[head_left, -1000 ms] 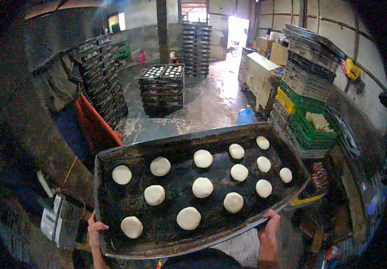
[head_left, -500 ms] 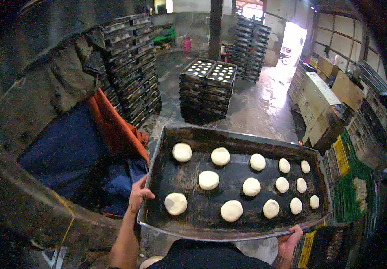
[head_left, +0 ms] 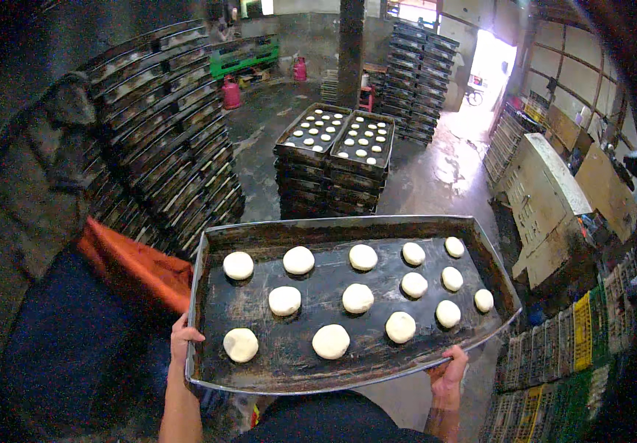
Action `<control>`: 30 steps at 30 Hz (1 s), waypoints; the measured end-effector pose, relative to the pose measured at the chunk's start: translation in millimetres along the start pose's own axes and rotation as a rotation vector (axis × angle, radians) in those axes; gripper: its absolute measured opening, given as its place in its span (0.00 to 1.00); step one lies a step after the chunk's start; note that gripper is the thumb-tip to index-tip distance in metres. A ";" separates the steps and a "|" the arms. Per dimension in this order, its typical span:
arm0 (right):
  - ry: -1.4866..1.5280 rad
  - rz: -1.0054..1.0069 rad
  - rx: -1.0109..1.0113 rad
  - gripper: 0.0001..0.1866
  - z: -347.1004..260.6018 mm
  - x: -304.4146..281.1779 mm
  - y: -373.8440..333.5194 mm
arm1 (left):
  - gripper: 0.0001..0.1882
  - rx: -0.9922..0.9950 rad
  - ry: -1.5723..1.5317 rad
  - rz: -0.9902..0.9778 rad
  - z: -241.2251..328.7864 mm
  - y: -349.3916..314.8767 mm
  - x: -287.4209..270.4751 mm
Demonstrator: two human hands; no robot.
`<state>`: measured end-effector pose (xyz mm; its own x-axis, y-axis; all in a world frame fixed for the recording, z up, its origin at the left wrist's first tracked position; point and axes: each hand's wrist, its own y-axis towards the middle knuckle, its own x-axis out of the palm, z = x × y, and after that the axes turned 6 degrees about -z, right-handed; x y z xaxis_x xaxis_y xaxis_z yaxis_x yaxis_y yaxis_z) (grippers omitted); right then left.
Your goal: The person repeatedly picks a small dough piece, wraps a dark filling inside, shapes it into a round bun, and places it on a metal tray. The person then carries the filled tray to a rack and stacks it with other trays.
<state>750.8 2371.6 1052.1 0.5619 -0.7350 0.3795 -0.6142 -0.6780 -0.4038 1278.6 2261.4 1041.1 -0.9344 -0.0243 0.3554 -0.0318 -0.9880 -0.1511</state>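
Note:
I carry a wide, dark metal baking tray [head_left: 296, 378] in front of my body, held level with both hands. Several round, pale dough balls [head_left: 331, 342] lie spaced out in loose rows on its blackened bottom. My left hand [head_left: 184, 338] grips the tray's left side near the front corner, thumb over the rim. At the near edge, right of the middle, my right hand [head_left: 447, 369] clasps the rim with its thumb on top. The fingers of both hands are partly hidden under the tray.
Ahead stand two adjoining low tray stacks [head_left: 333, 159], their top trays holding dough pieces. A tall tray stack [head_left: 163, 125] rises at left beside an orange cloth [head_left: 137, 266]. Another stack [head_left: 416, 81] stands beyond a pillar [head_left: 350, 55]. Plastic crates [head_left: 555, 354] line the right.
The tray has shifted left in view, still in both hands. The low stacks ahead appear larger and nearer, and the tall left stack has come closer as I move forward.

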 end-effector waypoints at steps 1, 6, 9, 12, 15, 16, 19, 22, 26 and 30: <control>0.008 -0.019 -0.048 0.09 4.7 22.3 24.3 | 0.44 0.005 -0.016 -0.026 -3.6 34.5 -0.1; -0.058 0.059 0.019 0.10 -6.2 60.1 85.6 | 0.41 -0.070 0.153 -0.038 -3.9 138.7 14.7; 0.003 -0.009 -0.085 0.10 -21.6 71.7 97.3 | 0.40 -0.010 0.160 -0.156 14.8 193.5 44.6; 0.067 0.047 0.056 0.08 -24.4 96.3 114.8 | 0.37 -0.184 0.180 -0.197 47.9 251.4 61.7; 0.061 0.254 -0.047 0.08 -14.6 144.3 158.9 | 0.40 -0.363 0.254 -0.294 64.5 335.9 81.6; 0.049 0.230 -0.066 0.08 -13.1 158.0 176.0 | 0.40 -0.379 0.309 -0.287 62.4 361.9 90.2; 0.076 0.156 -0.113 0.08 -18.7 196.2 215.7 | 0.42 -0.301 0.492 -0.145 57.8 402.9 107.0; 0.090 0.262 0.031 0.08 -39.1 210.9 232.5 | 0.44 -0.434 0.478 -0.022 56.5 405.5 113.8; -0.051 0.044 0.144 0.06 -62.8 214.9 244.7 | 0.44 -0.326 0.515 -0.002 73.9 388.3 109.2; -0.092 0.002 0.212 0.05 -69.8 216.0 245.7 | 0.43 -0.324 0.478 0.042 82.1 386.5 104.6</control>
<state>682.6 2046.6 1092.9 0.6148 -0.7274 0.3046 -0.4910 -0.6554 -0.5739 1197.6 1864.4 1095.6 -0.9913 0.0834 -0.1017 -0.0278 -0.8886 -0.4578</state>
